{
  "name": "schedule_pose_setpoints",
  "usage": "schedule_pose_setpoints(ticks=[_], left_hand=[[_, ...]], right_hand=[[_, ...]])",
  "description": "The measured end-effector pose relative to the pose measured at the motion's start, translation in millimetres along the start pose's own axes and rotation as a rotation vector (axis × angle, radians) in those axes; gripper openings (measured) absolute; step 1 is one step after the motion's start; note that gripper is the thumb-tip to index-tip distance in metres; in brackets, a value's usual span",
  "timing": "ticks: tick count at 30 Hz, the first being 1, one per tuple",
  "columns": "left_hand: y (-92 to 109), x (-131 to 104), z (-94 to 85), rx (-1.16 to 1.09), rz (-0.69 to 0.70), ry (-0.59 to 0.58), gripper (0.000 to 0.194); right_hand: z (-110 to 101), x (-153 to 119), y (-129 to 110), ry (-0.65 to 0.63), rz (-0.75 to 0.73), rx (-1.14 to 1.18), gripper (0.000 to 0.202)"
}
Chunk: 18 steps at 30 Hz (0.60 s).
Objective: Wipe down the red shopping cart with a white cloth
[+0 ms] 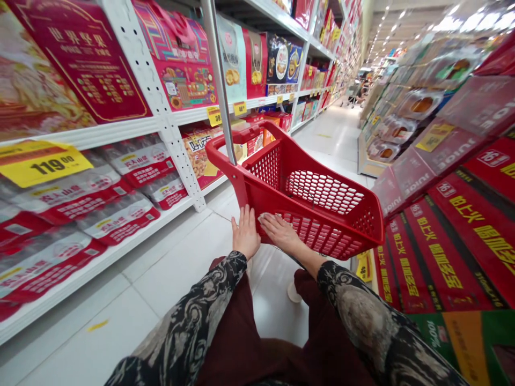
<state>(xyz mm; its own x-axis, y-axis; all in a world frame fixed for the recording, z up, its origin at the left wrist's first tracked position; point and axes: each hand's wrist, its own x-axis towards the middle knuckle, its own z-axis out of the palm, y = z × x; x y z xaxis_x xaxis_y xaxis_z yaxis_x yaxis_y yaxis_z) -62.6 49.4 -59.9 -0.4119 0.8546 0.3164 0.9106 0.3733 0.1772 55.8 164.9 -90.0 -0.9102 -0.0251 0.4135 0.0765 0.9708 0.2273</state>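
Observation:
A red plastic shopping basket [322, 185] with a lattice of holes sits before me, its inside bare. A metal pole [219, 75] rises from its near left end. My left hand [246, 234] lies flat against the solid side wall near that end, fingers stretched out. Beside it, my right hand [284, 233] presses on the same wall, with a small whitish wipe [265, 216] showing at its fingertips. Most of the wipe is hidden under the fingers.
Shelves [169, 120] with gift boxes and bottled-water packs [120, 214] run along the left. Stacked red drink cartons [434, 252] stand close on the right. The tiled aisle [322, 134] leads ahead, with a cart [352, 94] far off.

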Motion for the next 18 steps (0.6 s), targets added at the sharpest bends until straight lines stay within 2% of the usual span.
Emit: schedule_pose_setpoints(ticks=[4, 7, 10, 12, 15, 18], left_hand=[[-7.3, -3.6, 5.3, -0.009, -0.01, -0.005, 0.076], [-13.2, 1.0, 1.5, -0.016, -0.043, 0.005, 0.074], [-17.5, 8.7, -7.3, -0.021, -0.083, 0.029, 0.074], [-18.7, 12.3, -12.1, -0.02, -0.099, 0.039, 0.075], [-19.1, 11.9, -13.7, -0.02, -0.1, 0.04, 0.074], [-20.7, 6.4, -10.3, -0.018, -0.087, 0.03, 0.074]], right_hand=[[3.0, -1.0, -9.6, -0.016, -0.02, 0.002, 0.033], [-16.7, 23.8, -6.1, 0.104, 0.005, -0.009, 0.036], [-43.1, 58.3, 5.5, 0.26, 0.129, -0.023, 0.041], [-53.9, 74.3, 13.0, 0.298, 0.177, -0.012, 0.043], [-51.8, 76.4, 17.5, 0.247, 0.137, 0.008, 0.044], [-36.4, 60.8, 13.4, 0.157, 0.05, -0.012, 0.041]])
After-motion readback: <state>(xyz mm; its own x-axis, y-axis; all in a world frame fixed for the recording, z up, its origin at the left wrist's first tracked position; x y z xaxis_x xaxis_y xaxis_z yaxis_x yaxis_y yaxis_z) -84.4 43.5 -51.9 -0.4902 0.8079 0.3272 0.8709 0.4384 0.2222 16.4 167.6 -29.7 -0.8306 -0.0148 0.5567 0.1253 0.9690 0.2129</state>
